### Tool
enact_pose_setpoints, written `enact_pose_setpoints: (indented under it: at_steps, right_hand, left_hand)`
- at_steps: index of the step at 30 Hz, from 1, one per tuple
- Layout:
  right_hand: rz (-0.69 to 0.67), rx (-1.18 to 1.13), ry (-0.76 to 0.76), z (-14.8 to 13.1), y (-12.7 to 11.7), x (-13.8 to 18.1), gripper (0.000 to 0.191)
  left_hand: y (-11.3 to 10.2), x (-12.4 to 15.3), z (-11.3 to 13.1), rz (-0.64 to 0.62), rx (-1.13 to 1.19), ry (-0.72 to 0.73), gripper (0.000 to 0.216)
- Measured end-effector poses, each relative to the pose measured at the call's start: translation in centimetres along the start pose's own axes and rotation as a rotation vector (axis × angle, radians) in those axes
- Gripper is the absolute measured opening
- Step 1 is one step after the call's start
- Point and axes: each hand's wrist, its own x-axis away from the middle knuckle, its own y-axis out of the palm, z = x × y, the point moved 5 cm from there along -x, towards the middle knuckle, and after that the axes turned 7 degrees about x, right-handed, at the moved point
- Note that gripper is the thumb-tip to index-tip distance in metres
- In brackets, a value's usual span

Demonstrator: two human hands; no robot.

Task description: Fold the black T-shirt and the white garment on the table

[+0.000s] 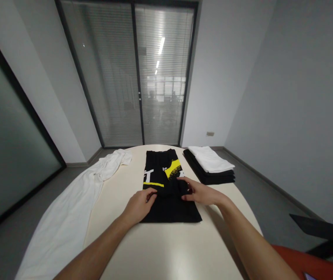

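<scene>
A black T-shirt [172, 212] with yellow and white print lies on the table in front of me, folded into a long narrow shape. My left hand [141, 204] is at its left edge, with thumb and fingers closed on the cloth. On the opposite edge, my right hand [199, 191] has its fingers curled around the fabric, thumb nearer to me. Between the hands the cloth is slightly raised and creased. The tips of some fingers are hidden in the dark fabric.
The pale round-edged table [160, 249] holds a spread white garment [67, 217] on the left. At the right back, a folded white garment [208, 158] lies on folded black clothes [217, 179]. A red chair [297, 262] stands at lower right; a glass door [163, 97] is beyond.
</scene>
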Motion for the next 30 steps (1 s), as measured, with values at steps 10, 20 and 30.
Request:
enact_pose_setpoints:
  at_steps: [10,20,30]
  right_hand:
    - [0.358,-0.299,-0.17,1.7,-0.4,-2.9,0.086]
    - [0.575,0.009,-0.2,2.4,-0.3,-4.1,0.068]
    - [-0.032,0.437,-0.269,-4.0,1.4,-0.2,0.039]
  left_hand:
    - [-1.5,-2.4,-2.3,0.251,0.251,-0.014,0.038]
    - [-1.2,-3.2,-3.6,0.194,0.29,0.071,0.048]
    - [-1.5,1.1,3.2,-0.182,-0.304,0.342,0.02]
